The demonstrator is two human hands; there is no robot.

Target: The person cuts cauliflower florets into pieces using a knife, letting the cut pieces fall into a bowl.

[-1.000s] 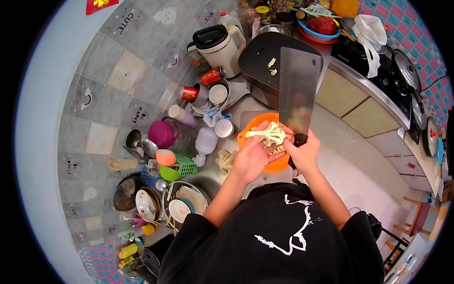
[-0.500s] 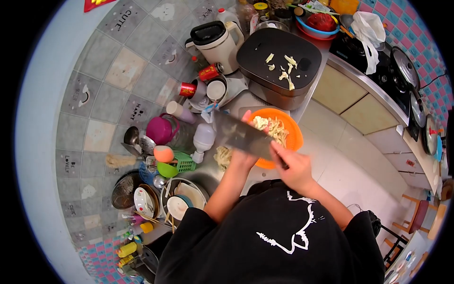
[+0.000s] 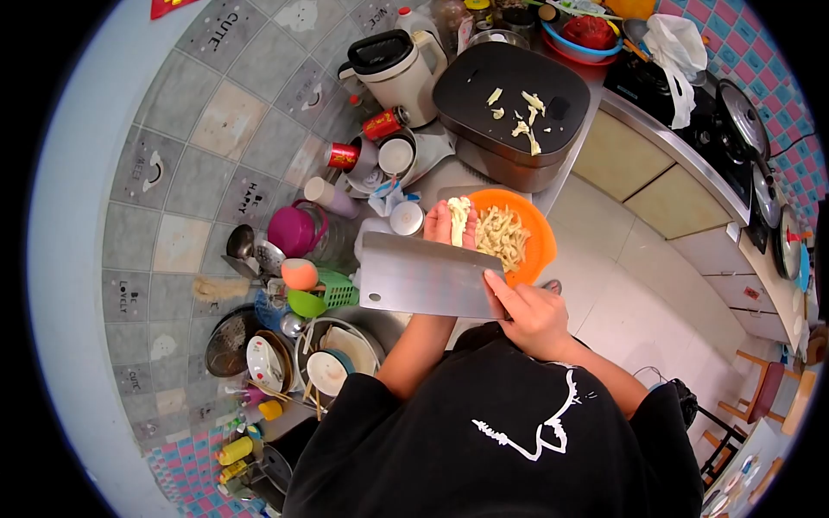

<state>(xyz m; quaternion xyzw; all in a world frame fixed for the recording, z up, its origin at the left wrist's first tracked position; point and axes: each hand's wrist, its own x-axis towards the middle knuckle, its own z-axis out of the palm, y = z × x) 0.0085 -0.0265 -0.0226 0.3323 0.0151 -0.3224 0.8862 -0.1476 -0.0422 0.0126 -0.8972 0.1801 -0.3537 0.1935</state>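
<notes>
My right hand (image 3: 537, 321) is wrapped round the handle of a broad cleaver (image 3: 427, 278), its forefinger against the blade. The blade lies sideways in front of my left wrist and hides part of that hand. Beyond the blade's upper edge, my left hand (image 3: 438, 226) holds a pale cauliflower piece (image 3: 458, 220) in curled fingers. Just right of it stands an orange plastic basin (image 3: 542, 246), with many cut cauliflower pieces (image 3: 503, 237) in it.
A dark-lidded appliance (image 3: 509, 95) with cauliflower scraps on top stands beyond the basin. Along the tiled wall are a soymilk maker (image 3: 393, 78), red cans (image 3: 384, 125), a pink-lidded jug (image 3: 294, 231) and a pot of dishes (image 3: 367, 345). A stove (image 3: 708, 112) is at right.
The cleaver has come closer to my body and now shows its flat side, no longer blurred. My left fingers and the cauliflower piece show more clearly. A cauliflower heap on the left is now hidden.
</notes>
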